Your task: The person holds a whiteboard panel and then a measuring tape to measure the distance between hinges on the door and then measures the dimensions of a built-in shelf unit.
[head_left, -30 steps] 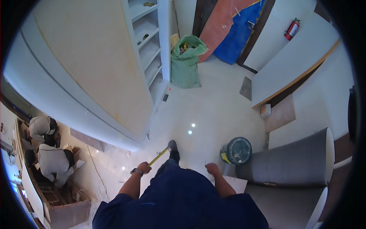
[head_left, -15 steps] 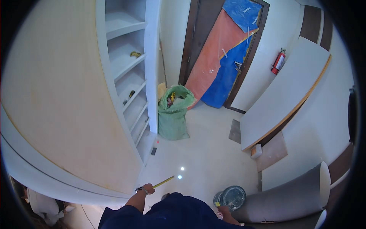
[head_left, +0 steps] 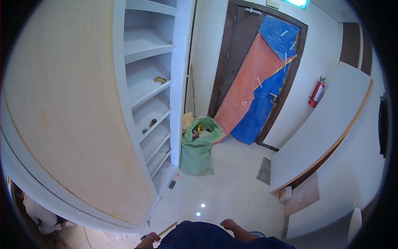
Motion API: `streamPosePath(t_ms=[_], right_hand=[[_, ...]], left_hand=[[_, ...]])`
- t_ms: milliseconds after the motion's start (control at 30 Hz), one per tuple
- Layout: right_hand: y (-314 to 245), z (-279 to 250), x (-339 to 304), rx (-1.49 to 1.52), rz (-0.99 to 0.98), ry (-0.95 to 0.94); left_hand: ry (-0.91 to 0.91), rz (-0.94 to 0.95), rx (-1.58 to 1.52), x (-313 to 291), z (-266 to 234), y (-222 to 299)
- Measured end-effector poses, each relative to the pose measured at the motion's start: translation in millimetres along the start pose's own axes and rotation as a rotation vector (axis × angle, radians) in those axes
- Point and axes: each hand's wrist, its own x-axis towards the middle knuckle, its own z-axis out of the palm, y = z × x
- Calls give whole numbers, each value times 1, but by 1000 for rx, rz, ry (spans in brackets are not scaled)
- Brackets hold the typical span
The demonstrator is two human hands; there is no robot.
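Note:
At the lower edge, my left hand [head_left: 152, 237] is closed around a tape measure, its yellow blade [head_left: 168, 228] sticking out over the floor toward my dark blue shirt. A watch or bracelet [head_left: 144, 238] circles that wrist. My right hand [head_left: 227, 224] is in front of my body on the other side, its fingers curled in; whatever it may hold is hidden. Close behind the right forearm, only the rim of a dark bucket [head_left: 258, 234] shows. A large pale wooden panel [head_left: 74, 112] with a curved white edge rises beside my left hand.
White shelves [head_left: 149, 54] stand left, with a green sack [head_left: 197, 157] of scraps by them. A door [head_left: 244, 29] partly covered in blue and orange sheeting is at the back. Right are a fire extinguisher [head_left: 317, 92], a leaning white board [head_left: 323, 124] and a grey roll [head_left: 331, 230].
The view has tilted up, so the room sits lower and the bucket has nearly left the picture. My left hand still holds the tape measure; my right hand has moved inward from the bucket.

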Motion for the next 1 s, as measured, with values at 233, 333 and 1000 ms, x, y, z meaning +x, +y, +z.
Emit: streamPosePath(t_ms=[233, 333, 1000], right_hand=[[46, -18, 10, -228, -43, -126], [37, -25, 18, -221, -210, -185], [9, -20, 2, 167, 70, -265]], left_hand=[[76, -313, -426, -43, 48, 16], [68, -172, -320, -26, 58, 11], [85, -191, -371, -13, -11, 45]])
